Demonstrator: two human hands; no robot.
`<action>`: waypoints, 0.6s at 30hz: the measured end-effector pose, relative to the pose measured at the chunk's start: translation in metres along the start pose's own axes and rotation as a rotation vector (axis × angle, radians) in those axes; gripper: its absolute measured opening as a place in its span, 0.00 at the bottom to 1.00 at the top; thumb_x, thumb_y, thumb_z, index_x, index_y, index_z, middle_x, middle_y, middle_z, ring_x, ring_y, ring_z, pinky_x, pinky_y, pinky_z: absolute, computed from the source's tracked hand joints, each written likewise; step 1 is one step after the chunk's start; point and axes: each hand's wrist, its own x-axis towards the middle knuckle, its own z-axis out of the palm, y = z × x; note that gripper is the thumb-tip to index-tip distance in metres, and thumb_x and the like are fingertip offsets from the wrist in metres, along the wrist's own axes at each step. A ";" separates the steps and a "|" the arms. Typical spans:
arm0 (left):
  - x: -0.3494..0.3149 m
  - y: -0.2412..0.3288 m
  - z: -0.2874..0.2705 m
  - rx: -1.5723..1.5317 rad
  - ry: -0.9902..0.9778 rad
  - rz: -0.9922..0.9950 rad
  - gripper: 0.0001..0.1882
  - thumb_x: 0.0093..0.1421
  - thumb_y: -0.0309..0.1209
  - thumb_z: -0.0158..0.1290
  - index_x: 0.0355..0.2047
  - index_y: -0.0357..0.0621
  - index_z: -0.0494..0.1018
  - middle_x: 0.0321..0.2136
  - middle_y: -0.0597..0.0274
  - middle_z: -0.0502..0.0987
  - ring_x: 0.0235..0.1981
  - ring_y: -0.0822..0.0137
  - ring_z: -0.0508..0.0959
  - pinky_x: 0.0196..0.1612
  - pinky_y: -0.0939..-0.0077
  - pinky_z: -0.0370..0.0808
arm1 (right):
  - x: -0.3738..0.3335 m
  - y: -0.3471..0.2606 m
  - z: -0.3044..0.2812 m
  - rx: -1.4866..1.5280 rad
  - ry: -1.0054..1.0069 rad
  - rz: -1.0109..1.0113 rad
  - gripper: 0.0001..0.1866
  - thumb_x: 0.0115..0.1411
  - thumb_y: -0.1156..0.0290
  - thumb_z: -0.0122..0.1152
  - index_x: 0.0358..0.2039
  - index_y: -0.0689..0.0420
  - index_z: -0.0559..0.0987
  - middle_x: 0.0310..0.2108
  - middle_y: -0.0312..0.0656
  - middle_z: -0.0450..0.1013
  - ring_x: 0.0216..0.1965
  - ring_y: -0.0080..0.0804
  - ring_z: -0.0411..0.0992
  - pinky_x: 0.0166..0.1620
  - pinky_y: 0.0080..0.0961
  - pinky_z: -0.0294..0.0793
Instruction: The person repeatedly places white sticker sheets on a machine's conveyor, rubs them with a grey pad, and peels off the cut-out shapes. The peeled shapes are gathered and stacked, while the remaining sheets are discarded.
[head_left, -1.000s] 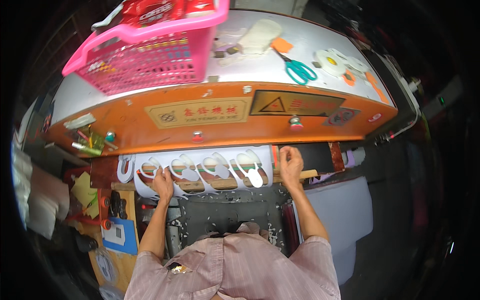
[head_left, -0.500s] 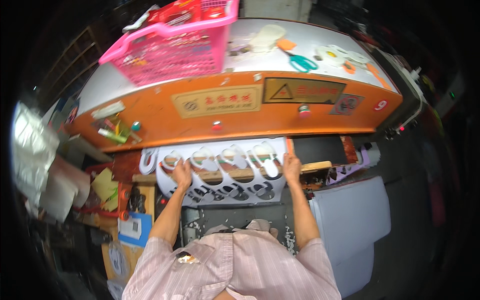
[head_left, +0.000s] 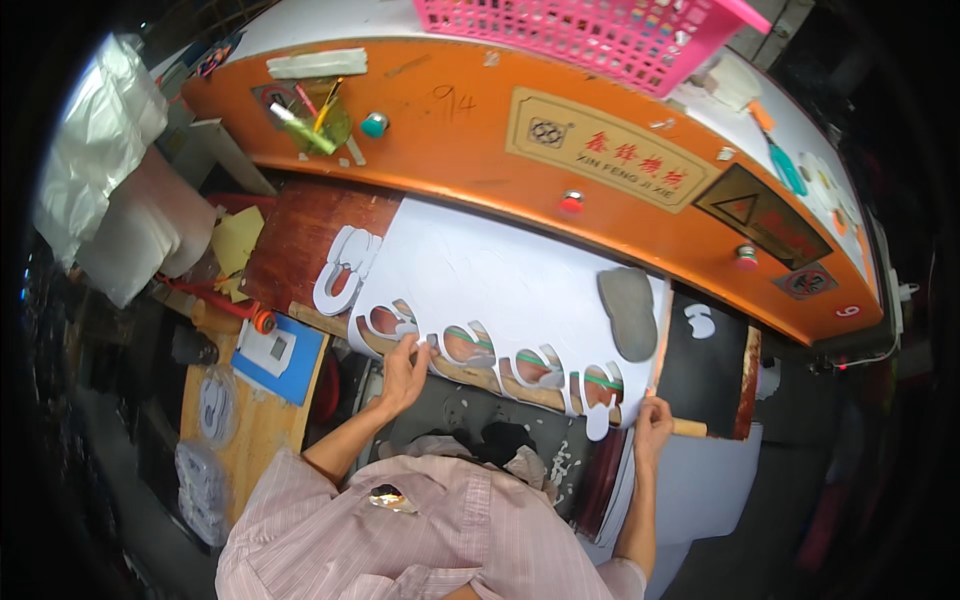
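Observation:
A large white foam sheet [head_left: 500, 285] lies on the press bed, its near edge cut into several sole-shaped holes. My left hand [head_left: 403, 372] presses on that near edge at the left. My right hand [head_left: 652, 424] grips the sheet's near right corner, next to a wooden bar [head_left: 690, 428]. A grey sole-shaped cutting die [head_left: 628, 312] rests on the sheet near its right side. A cut white scrap [head_left: 345, 268] lies left of the sheet on a brown board [head_left: 295, 235].
The orange machine front [head_left: 480, 130] with red and green knobs spans the far side. A pink basket [head_left: 610, 30] stands on top. White bags [head_left: 110, 190] and a blue pad [head_left: 275, 355] are at left. More white sheet [head_left: 700, 490] hangs at lower right.
The view has swung closer and leftward. The white sheet now lies farther onto the bed, with the grey die on it. Both hands stay at its near edge.

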 end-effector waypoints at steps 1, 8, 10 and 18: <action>-0.011 0.005 -0.011 0.183 0.010 0.078 0.12 0.68 0.34 0.56 0.35 0.35 0.76 0.23 0.51 0.83 0.23 0.64 0.81 0.29 0.64 0.74 | -0.006 -0.010 -0.004 -0.099 0.067 0.081 0.08 0.70 0.69 0.62 0.38 0.61 0.81 0.28 0.31 0.73 0.29 0.17 0.69 0.35 0.18 0.70; -0.011 0.027 -0.073 0.471 0.079 0.098 0.09 0.62 0.31 0.59 0.36 0.37 0.81 0.27 0.48 0.82 0.31 0.49 0.83 0.36 0.57 0.78 | -0.013 -0.074 0.022 -0.442 -0.147 -0.498 0.36 0.49 0.64 0.78 0.57 0.64 0.75 0.64 0.59 0.66 0.64 0.61 0.64 0.66 0.49 0.66; 0.014 0.016 -0.069 0.472 0.136 0.235 0.17 0.64 0.30 0.57 0.50 0.34 0.77 0.45 0.40 0.80 0.49 0.45 0.80 0.52 0.57 0.76 | -0.025 -0.076 0.020 -0.433 -0.178 -0.501 0.35 0.48 0.65 0.78 0.56 0.63 0.76 0.64 0.59 0.66 0.64 0.61 0.65 0.65 0.50 0.66; 0.028 -0.033 -0.023 0.686 0.018 0.232 0.33 0.66 0.35 0.53 0.68 0.29 0.62 0.70 0.38 0.60 0.72 0.37 0.57 0.73 0.45 0.52 | -0.018 -0.073 -0.018 0.035 -0.290 -0.168 0.28 0.48 0.77 0.74 0.52 0.66 0.79 0.63 0.51 0.70 0.63 0.48 0.69 0.66 0.42 0.67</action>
